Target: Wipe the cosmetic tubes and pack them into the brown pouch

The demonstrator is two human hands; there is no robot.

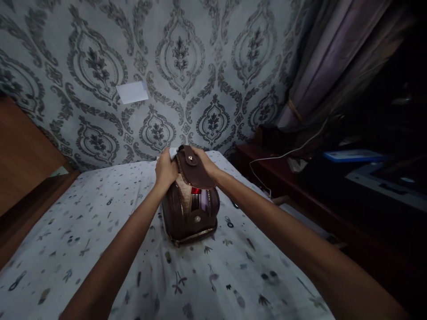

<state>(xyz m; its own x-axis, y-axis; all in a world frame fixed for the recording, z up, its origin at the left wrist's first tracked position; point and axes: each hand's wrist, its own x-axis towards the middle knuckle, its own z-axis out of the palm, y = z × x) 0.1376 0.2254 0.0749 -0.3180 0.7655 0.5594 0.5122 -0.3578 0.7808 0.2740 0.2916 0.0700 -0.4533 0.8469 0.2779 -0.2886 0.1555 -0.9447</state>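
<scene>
A small brown leather bag [173, 209] with gold zips stands upright on the bed. Its front flap [198, 171], fitted with a strap and metal stud, hangs part way down over the opening. Below the flap, packed items [195, 191] show, one of them shiny red. My left hand [166, 171] is closed on the bag's upper left edge, where a bit of whitish material [173, 152] sticks out. On the other side, my right hand [205, 162] grips the top behind the flap, its fingertips mostly hidden.
A white sheet with small printed motifs [133, 266] covers the bed, which meets a patterned wall [180, 58]. Wooden furniture [26, 155] borders the left. To the right are a dark red ledge [263, 164], a white cable [287, 155], a blue-edged object [353, 155] and a curtain [320, 66].
</scene>
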